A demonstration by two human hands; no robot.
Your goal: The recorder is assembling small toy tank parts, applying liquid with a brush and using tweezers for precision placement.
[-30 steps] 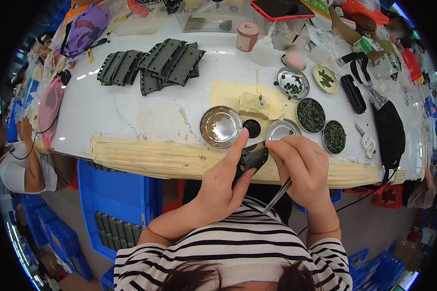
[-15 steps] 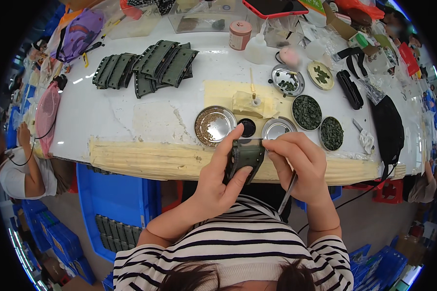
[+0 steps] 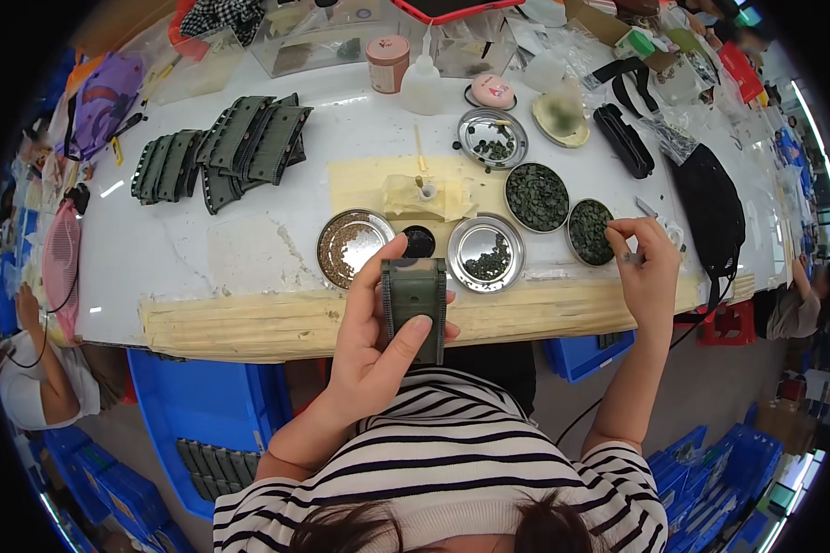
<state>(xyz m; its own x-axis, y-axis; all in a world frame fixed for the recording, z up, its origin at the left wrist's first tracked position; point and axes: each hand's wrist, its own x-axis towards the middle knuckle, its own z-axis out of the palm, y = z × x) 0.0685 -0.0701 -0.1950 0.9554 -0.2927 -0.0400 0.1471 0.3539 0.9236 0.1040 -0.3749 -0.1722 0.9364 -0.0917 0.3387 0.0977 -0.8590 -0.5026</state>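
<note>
My left hand grips a dark green rectangular pad, held flat above the table's near edge with the thumb across its face. My right hand is out to the right, fingers pinched on a thin metal tool over a round tin of dark green small parts. Between the hands stand a metal dish with a few dark parts, a dish of brownish small parts and a small black cap.
A stack of green pads lies at the back left of the white table. Further tins of small parts, a squeeze bottle, a pink jar and black straps fill the back right. Blue crates stand below. Another person sits at the left.
My right hand has let go of the green pad and moved right to the tin of green parts. My left hand now holds the pad alone, turned flat.
</note>
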